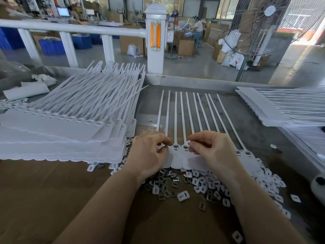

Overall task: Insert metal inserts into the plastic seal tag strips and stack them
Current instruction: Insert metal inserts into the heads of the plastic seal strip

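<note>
A small insert (188, 143) is pinched by the right hand (209, 148) over the strip (177, 155) lying flat on the surface (52, 182); the left hand (149, 152) seemingly pins its heads, fingers curled. Light, bendy plastic is best held at the stiffer head.

A: Obstacles, left of frame?
B: Tall stack of tag strips (58, 136) is filling the left middle, its edge lying just beside the left hand (149, 152).

A: Right of frame?
B: Second stack (281, 106) is occupying the upper right; loose inserts (202, 185) are littering the centre below both hands.

A: Behind?
B: White railing (73, 29) and post (156, 43) are closing the far edge.

A: Free room?
B: Bare brown tabletop (44, 191) is lying open at lower left; grey surface (246, 124) is lying open between the fanned strips (186, 113) and the right stack.
</note>
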### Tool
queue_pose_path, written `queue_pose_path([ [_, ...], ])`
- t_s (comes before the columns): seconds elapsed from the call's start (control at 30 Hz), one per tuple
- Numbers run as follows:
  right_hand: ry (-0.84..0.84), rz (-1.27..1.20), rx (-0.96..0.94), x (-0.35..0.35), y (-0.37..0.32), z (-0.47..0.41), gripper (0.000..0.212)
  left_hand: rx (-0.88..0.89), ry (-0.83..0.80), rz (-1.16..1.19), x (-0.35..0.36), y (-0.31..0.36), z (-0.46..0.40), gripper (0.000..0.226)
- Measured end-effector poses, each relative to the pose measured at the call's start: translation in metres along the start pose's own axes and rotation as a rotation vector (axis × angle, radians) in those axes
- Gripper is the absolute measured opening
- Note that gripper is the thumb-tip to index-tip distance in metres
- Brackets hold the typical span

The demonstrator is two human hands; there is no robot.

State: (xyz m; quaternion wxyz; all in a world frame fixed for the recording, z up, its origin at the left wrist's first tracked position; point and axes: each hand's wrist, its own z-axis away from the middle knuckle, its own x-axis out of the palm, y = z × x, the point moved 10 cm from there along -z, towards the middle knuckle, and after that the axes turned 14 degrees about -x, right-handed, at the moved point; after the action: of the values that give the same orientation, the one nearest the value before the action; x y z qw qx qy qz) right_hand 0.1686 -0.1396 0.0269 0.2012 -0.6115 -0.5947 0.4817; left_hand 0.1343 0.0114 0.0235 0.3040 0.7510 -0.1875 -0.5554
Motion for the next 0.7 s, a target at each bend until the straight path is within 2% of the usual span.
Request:
queue_pose_path([
  [0.17,-0.03,0.065,-0.073,0.006,-0.008,-0.001,0.016,0.031,-0.009,0.135,-0.002,0.004,0.001,0.014],
  [0.47,-0.048,-0.035,-0.162,0.018,-0.017,0.0,0.018,-0.075,-0.203,0.545,0.009,0.002,0.0,0.018],
  [0.7,-0.071,-0.084,-0.198,0.021,-0.022,0.001,0.027,-0.114,-0.277,0.57,0.014,-0.001,-0.001,0.021],
])
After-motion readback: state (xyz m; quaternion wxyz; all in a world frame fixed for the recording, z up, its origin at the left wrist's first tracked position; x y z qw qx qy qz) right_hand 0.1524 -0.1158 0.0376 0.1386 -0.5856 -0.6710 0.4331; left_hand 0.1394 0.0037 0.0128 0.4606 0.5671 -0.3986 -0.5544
